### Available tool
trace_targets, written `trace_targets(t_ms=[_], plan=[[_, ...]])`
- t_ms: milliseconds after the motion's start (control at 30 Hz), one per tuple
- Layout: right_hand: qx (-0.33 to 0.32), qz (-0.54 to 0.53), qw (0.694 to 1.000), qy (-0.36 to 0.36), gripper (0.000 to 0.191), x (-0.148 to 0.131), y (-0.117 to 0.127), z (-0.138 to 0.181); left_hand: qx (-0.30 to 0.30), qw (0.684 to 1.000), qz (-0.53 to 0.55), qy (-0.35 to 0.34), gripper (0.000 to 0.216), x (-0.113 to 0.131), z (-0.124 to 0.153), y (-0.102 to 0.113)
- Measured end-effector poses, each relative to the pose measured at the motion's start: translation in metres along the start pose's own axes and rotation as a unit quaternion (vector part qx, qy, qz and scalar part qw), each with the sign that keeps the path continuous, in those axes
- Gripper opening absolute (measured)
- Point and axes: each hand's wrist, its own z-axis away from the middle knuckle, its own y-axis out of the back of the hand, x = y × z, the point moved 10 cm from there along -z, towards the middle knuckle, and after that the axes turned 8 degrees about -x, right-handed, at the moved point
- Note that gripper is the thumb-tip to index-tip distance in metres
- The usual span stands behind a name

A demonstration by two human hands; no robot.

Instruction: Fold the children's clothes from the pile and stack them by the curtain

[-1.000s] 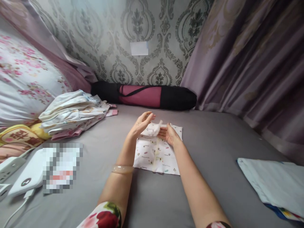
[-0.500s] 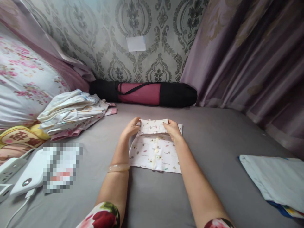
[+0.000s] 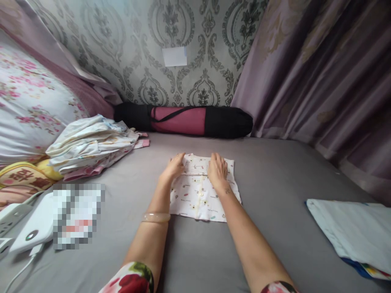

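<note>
A small white buttoned shirt (image 3: 189, 199) with a scattered print lies folded on the grey sheet, its button strip running down the middle. Its upper part is turned down as a flap toward me. My right hand (image 3: 218, 169) rests palm down on the right side of that flap, fingers stretched out and slightly apart. At the flap's left edge is my left hand (image 3: 176, 166), fingers extended and touching the cloth, thumb side hidden in part. A pale bangle (image 3: 155, 217) circles my left wrist.
A rumpled pile of clothes (image 3: 91, 142) lies left, beside a floral pillow (image 3: 33, 97). Nearer are a white power bank (image 3: 39, 224) with a cable and a power strip (image 3: 14, 215). A black and pink roll bag (image 3: 180, 121) lies along the wall; folded cloth (image 3: 351, 228) sits right.
The raised flap of the shirt has come down flat onto the rest. My right hand has let go of its edge and now lies flat on top; my left hand has loosened.
</note>
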Motion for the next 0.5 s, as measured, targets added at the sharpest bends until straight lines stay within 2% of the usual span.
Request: trace_targets(t_ms=[67, 133, 200, 300, 500], plan=[[-0.030, 0.012, 0.996, 0.083, 0.051, -0.025, -0.014, 0.002, 0.012, 0.999, -0.021, -0.034, 0.065, 0.020, -0.004, -0.006], [-0.074, 0.020, 0.988, 0.131, 0.055, -0.041, -0.033, 0.006, 0.000, 0.998, -0.036, -0.056, 0.060, 0.035, -0.008, -0.019], [-0.107, 0.024, 0.985, 0.134, 0.057, -0.044, -0.047, 0.008, -0.009, 0.997, -0.050, -0.050, 0.054, 0.038, -0.011, -0.032], [-0.118, 0.025, 0.986, 0.114, 0.058, -0.041, -0.056, 0.009, 0.003, 0.997, -0.074, -0.019, 0.048, 0.028, -0.010, -0.044], [-0.120, 0.025, 0.986, 0.114, 0.060, -0.038, -0.058, 0.010, 0.016, 0.992, -0.124, -0.011, 0.052, 0.019, -0.005, -0.048]])
